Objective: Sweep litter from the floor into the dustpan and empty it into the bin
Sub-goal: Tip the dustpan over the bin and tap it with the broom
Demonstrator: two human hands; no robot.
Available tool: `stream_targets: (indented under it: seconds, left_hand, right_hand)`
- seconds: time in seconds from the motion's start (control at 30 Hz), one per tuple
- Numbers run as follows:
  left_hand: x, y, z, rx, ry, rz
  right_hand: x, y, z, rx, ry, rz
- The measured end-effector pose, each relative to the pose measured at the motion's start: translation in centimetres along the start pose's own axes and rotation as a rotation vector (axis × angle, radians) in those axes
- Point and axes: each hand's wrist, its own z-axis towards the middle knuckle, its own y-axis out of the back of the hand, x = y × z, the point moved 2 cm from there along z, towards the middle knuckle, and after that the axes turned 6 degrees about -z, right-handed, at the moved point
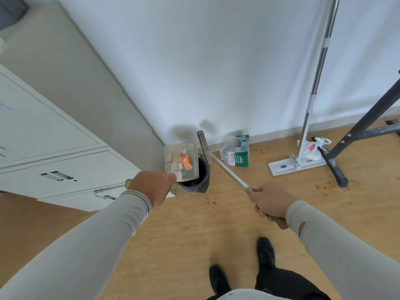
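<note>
Over the bin (198, 180) by the cabinet's (65, 148) corner, my left hand (151, 187) grips the dustpan (181, 161) holding orange litter (186, 162), so I'd tip it steeply while my right hand (270, 202), wrapped round the broom (225, 167), stays clear, open floor (173, 234) behind me.
</note>
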Motion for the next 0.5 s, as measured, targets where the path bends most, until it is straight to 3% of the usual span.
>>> stream_targets:
  seconds: [0.5]
  left_hand:
    - [2.7,-3.3,-1.7,-0.065,-0.106,0.088]
  right_hand:
    - [-0.2,-5.9,-0.8,-0.051,-0.073,-0.045]
